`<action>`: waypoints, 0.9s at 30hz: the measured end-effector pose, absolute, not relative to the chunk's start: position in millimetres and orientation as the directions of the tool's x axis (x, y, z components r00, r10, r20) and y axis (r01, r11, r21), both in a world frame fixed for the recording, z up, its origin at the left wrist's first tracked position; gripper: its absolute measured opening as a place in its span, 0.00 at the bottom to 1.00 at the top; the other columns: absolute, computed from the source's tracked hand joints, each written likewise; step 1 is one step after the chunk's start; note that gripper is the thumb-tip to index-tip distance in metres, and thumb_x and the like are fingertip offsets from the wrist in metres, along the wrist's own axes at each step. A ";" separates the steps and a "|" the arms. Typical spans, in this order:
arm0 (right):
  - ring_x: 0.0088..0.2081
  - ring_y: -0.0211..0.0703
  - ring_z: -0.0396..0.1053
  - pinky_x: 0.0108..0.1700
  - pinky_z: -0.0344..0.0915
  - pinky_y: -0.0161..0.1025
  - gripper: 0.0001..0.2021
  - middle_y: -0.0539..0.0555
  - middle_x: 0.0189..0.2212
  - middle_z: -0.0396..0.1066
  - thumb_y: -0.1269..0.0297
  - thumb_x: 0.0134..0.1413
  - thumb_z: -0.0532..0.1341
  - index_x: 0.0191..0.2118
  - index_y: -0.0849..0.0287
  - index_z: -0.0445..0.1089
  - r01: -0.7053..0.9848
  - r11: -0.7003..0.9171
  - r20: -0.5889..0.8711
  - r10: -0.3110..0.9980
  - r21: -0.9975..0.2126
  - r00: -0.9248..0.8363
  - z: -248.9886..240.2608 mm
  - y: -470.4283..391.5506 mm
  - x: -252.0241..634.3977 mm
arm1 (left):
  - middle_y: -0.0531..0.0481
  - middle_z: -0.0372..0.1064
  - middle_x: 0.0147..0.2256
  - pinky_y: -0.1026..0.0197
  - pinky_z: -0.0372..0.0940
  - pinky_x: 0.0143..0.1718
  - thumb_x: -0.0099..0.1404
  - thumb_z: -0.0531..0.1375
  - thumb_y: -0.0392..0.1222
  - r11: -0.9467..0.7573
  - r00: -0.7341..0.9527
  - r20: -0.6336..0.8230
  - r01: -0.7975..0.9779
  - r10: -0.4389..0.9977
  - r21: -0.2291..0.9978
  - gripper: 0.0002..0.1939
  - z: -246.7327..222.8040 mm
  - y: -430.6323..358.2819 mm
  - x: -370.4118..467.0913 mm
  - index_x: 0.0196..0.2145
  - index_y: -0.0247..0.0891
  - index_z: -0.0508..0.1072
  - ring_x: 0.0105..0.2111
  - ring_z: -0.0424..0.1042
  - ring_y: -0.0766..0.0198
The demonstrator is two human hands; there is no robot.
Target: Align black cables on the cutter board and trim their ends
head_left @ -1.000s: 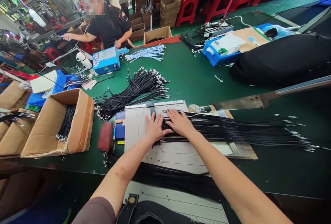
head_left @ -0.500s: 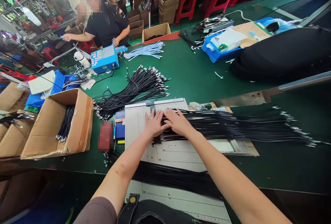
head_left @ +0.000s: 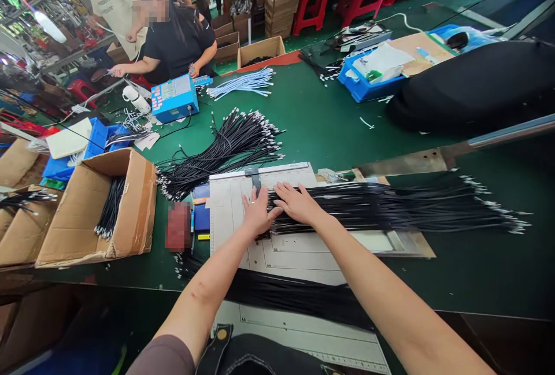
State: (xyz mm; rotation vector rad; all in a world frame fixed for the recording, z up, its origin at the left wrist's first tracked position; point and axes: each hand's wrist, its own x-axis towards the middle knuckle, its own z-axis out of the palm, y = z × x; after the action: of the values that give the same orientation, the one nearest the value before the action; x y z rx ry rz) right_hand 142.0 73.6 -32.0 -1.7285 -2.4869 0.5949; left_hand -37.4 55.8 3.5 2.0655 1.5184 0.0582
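A wide row of black cables (head_left: 355,207) lies across the pale marked board (head_left: 255,259), its silvery ends fanned out at the right. My left hand (head_left: 258,213) rests at the row's left end, fingers spread, beside a grey clamp piece (head_left: 252,177). Touching it at the thumb, my right hand (head_left: 299,204) lies flat on top of the cables with its fingers apart. A second black bundle (head_left: 295,294) crosses the board nearer my body. Behind the board is a pile of black cables (head_left: 229,144) with silvery tips.
An open cardboard box (head_left: 134,207) holding cables stands at the left. Blue tray (head_left: 359,86) and a large black object (head_left: 477,92) are at the back right. A metal arm (head_left: 511,132) reaches in from the right. Beyond the blue device (head_left: 176,97) sits a person (head_left: 177,40).
My left hand has shifted slightly right and down. The cables' right ends have moved a little up. A seated person's arm has lowered slightly, and another person behind shows more.
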 end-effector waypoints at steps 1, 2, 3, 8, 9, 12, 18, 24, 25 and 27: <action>0.70 0.54 0.49 0.69 0.46 0.64 0.30 0.61 0.69 0.55 0.52 0.68 0.43 0.69 0.57 0.57 0.879 0.322 -0.156 0.905 -0.352 -0.395 -32.4 73.7 137.3 | 0.46 0.39 0.73 0.37 0.34 0.71 0.73 0.43 0.61 -0.157 0.321 -0.271 0.858 0.908 0.489 0.39 1.4 58.1 -39.0 0.73 0.41 0.37 0.73 0.37 0.54; 0.70 0.54 0.49 0.69 0.46 0.65 0.30 0.61 0.69 0.54 0.53 0.68 0.42 0.69 0.57 0.57 0.868 0.342 -0.141 0.900 -0.360 -0.414 -33.1 73.7 132.2 | 0.44 0.37 0.73 0.40 0.35 0.71 0.74 0.43 0.58 -0.119 0.281 -0.250 0.849 0.927 0.514 0.39 -0.7 60.3 -40.8 0.73 0.39 0.34 0.73 0.37 0.56; 0.70 0.54 0.49 0.69 0.45 0.65 0.30 0.61 0.69 0.54 0.53 0.68 0.42 0.70 0.57 0.57 0.860 0.357 -0.130 0.895 -0.366 -0.427 -33.8 73.7 126.8 | 0.42 0.35 0.73 0.43 0.37 0.71 0.75 0.42 0.56 -0.089 0.246 -0.228 0.838 0.942 0.538 0.38 -2.5 62.1 -42.8 0.73 0.37 0.32 0.73 0.37 0.59; 0.71 0.52 0.49 0.69 0.48 0.62 0.29 0.61 0.69 0.53 0.55 0.68 0.43 0.70 0.58 0.56 0.847 0.369 -0.120 0.889 -0.382 -0.441 -34.0 76.5 112.6 | 0.39 0.33 0.73 0.48 0.39 0.71 0.75 0.41 0.56 -0.083 0.229 -0.193 0.821 0.954 0.564 0.38 -4.3 67.0 -50.7 0.73 0.33 0.31 0.73 0.35 0.60; 0.70 0.52 0.49 0.69 0.49 0.60 0.29 0.62 0.69 0.52 0.56 0.68 0.43 0.70 0.59 0.55 0.847 0.366 -0.120 0.890 -0.386 -0.439 -33.3 77.4 114.2 | 0.39 0.33 0.73 0.46 0.39 0.71 0.75 0.41 0.57 -0.108 0.249 -0.198 0.837 0.948 0.537 0.39 -2.9 67.8 -50.5 0.73 0.34 0.33 0.73 0.36 0.58; 0.71 0.51 0.47 0.68 0.51 0.58 0.30 0.64 0.70 0.50 0.59 0.68 0.43 0.71 0.62 0.53 0.855 0.339 -0.126 0.901 -0.393 -0.415 -31.6 78.5 125.3 | 0.44 0.36 0.73 0.36 0.36 0.70 0.73 0.43 0.62 -0.261 0.363 -0.206 0.880 0.909 0.398 0.38 2.5 70.7 -46.1 0.72 0.39 0.46 0.73 0.36 0.49; 0.71 0.53 0.48 0.68 0.48 0.64 0.29 0.62 0.69 0.54 0.63 0.65 0.44 0.70 0.60 0.55 0.854 0.336 -0.148 0.895 -0.397 -0.420 -34.3 75.4 134.0 | 0.46 0.46 0.72 0.30 0.31 0.69 0.72 0.43 0.65 -0.414 0.467 -0.219 0.876 0.857 0.247 0.37 6.8 73.9 -46.7 0.70 0.43 0.55 0.73 0.37 0.46; 0.69 0.51 0.52 0.69 0.50 0.60 0.31 0.62 0.68 0.57 0.66 0.64 0.45 0.72 0.60 0.50 0.827 0.362 -0.112 0.888 -0.430 -0.446 -35.1 77.8 111.2 | 0.42 0.32 0.74 0.38 0.38 0.70 0.74 0.42 0.60 -0.185 0.288 -0.280 0.921 0.916 0.343 0.39 4.8 75.8 -50.8 0.73 0.37 0.39 0.73 0.35 0.51; 0.70 0.51 0.51 0.69 0.50 0.59 0.31 0.62 0.68 0.56 0.66 0.64 0.45 0.72 0.61 0.49 0.826 0.363 -0.109 0.888 -0.432 -0.447 -34.1 78.0 112.7 | 0.42 0.31 0.74 0.38 0.37 0.70 0.74 0.42 0.61 -0.218 0.320 -0.272 0.912 0.908 0.348 0.39 5.6 75.3 -46.8 0.73 0.38 0.38 0.73 0.34 0.50; 0.70 0.52 0.50 0.68 0.50 0.60 0.31 0.63 0.69 0.53 0.65 0.64 0.45 0.72 0.61 0.50 0.842 0.342 -0.087 0.907 -0.417 -0.412 -31.3 75.7 125.7 | 0.44 0.34 0.73 0.34 0.34 0.69 0.73 0.40 0.63 -0.313 0.411 -0.263 0.885 0.873 0.344 0.40 8.0 73.0 -36.0 0.73 0.38 0.40 0.73 0.34 0.48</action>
State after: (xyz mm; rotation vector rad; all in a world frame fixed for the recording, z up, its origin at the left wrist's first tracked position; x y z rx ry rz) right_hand 125.7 75.7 -31.3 -1.6037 -2.4384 0.6081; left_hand -36.0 73.0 8.0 2.2385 1.4990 -0.0389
